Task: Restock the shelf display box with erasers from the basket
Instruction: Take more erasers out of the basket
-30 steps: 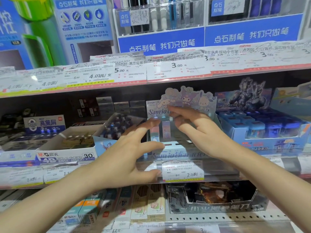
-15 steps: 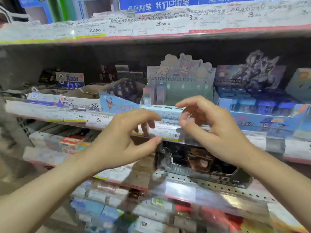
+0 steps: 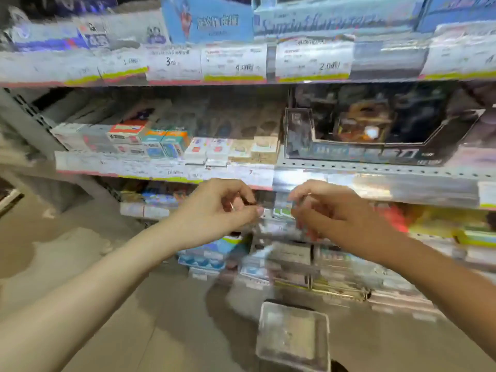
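Three shelf levels cross the blurred frame. The pale display box sits at the top centre, higher than half a second ago, the view having tipped down. One clear basket now shows on the floor at lower centre. Two hands hang mid-frame: the left hand and right hand have left the box, fingers curled; whether either holds anything, I cannot tell.
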Available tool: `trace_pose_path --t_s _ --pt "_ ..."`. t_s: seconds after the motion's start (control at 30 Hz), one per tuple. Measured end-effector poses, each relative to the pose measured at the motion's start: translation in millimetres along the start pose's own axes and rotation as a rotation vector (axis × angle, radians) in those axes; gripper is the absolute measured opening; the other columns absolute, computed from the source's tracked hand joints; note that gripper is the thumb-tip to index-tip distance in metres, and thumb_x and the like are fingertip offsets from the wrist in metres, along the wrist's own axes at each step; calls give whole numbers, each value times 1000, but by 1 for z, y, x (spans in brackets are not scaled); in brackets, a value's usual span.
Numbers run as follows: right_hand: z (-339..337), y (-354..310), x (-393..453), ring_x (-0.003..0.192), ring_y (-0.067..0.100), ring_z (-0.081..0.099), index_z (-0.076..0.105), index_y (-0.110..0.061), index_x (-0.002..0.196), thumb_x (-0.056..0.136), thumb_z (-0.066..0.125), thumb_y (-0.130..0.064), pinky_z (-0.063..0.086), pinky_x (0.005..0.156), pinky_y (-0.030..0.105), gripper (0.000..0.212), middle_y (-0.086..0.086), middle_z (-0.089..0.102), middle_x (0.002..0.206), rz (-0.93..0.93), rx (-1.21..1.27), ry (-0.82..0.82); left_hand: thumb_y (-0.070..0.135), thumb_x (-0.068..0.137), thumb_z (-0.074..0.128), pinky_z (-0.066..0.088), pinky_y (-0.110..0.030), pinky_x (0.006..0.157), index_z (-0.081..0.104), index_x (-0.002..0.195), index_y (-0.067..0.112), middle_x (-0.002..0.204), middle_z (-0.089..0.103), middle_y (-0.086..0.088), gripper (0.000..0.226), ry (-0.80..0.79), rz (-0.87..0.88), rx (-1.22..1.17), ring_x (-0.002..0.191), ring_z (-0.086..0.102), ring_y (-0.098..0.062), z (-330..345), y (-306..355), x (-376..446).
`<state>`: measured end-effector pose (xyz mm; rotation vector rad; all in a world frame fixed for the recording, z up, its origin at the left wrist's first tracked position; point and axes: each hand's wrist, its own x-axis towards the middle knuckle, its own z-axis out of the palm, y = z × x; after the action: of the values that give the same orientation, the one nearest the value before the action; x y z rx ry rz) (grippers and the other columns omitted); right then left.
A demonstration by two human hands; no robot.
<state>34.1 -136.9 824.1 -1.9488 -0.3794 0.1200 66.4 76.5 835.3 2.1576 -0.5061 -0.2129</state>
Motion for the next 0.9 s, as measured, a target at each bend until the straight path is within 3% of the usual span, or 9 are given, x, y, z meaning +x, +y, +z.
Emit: trace_pose_path --t_s 0.1,0.2,0.23,0.33,0.43,0.5,0.67,0.8,0.9 --pt "42 52 -11 56 18 57 61 -16 94 87 58 -16 51 59 37 7 22 65 75 154 -3 7 30 73 69 38 -24 53 62 74 9 51 46 10 22 -122 -103 3 51 44 -7 21 -52 -8" --pt "78 114 -25 60 15 55 60 -19 82 85 59 -13 49 65 38 7 8 60 66 296 -42 -30 24 79 71 32 -16 43 64 77 4 51 50 9 21 -203 -170 52 41 40 1 55 -106 -12" --pt "89 135 -29 63 16 54 60 -16 80 83 61 -14 48 67 38 4 7 59 66 341 -53 -56 28 80 70 31 -14 41 65 79 8 53 51 7 20 -232 -192 102 40 41 0 68 -123 -13" --pt "116 202 -42 71 22 59 63 -5 79 77 63 -29 50 74 44 24 14 63 75 467 -102 -96 33 80 69 35 -19 43 66 79 12 61 59 1 21 -311 -281 136 40 44 0 113 -182 -14" --pt "137 279 -55 79 26 62 60 -20 74 77 65 -25 51 80 43 8 4 62 77 595 -193 -160 21 78 69 36 -14 44 63 63 13 55 58 0 18 -297 -372 90 37 46 4 166 -236 -16" --pt "152 332 -64 84 23 63 57 -28 77 76 65 -27 52 84 41 8 -1 63 83 661 -243 -207 14 77 68 34 -10 43 54 57 19 55 55 3 25 -324 -425 66 39 47 4 203 -273 -17" --pt "188 451 -85 90 18 62 64 -23 98 76 64 -25 53 87 38 22 -3 64 94 816 -311 -269 39 63 69 45 -32 57 51 66 23 72 62 -12 23 -378 -583 7 59 59 -26 298 -376 -21" --pt "222 545 -105 92 19 62 63 -23 96 75 64 -22 52 87 34 21 -1 65 97 870 -335 -288 38 58 73 49 -37 53 51 71 22 67 58 -7 30 -361 -651 -1 52 57 -27 377 -453 -29" --pt "252 612 -118 87 17 59 64 -13 101 76 64 -15 49 83 28 25 0 61 90 880 -326 -294 38 53 72 53 -42 60 51 78 22 71 61 -8 37 -370 -702 28 57 58 -28 433 -516 -37"
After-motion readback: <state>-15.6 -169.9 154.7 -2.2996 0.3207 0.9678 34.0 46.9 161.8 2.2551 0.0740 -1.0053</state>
